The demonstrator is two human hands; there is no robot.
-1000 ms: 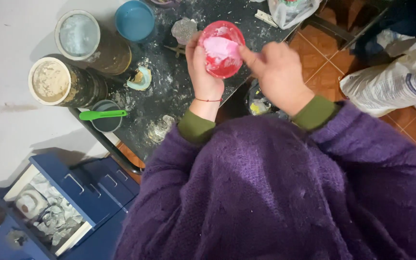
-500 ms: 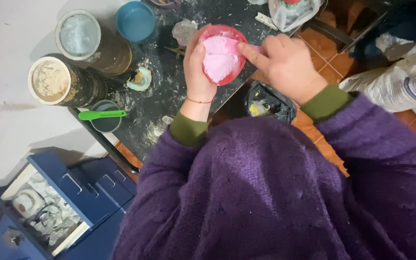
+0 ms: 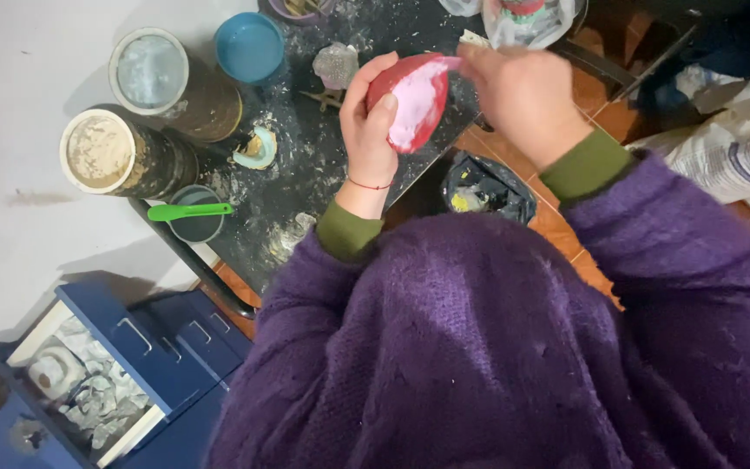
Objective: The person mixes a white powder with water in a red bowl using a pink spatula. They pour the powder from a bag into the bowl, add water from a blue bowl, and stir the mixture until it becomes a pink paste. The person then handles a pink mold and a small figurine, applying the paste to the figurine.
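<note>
My left hand [image 3: 366,130] grips a soft red bowl [image 3: 414,95] with pale pink paste inside, squeezed and tipped on its side toward the right, above the dark speckled table [image 3: 305,174]. My right hand [image 3: 523,95] is at the bowl's upper right rim, fingers closed on a small pink tool [image 3: 453,62] whose tip reaches into the paste. Both arms wear purple knit sleeves over green cuffs.
On the table stand two large tins [image 3: 123,161] [image 3: 171,82] with powder, a blue bowl [image 3: 249,45], a grey cup with a green spatula [image 3: 188,211] and small moulds [image 3: 255,148]. A black bag [image 3: 483,187] lies on the tiled floor; a white sack [image 3: 722,148] right; blue drawers [image 3: 123,347] lower left.
The red bowl has been squeezed and tilted from facing up onto its side. My right hand rose from inside the bowl to its upper rim.
</note>
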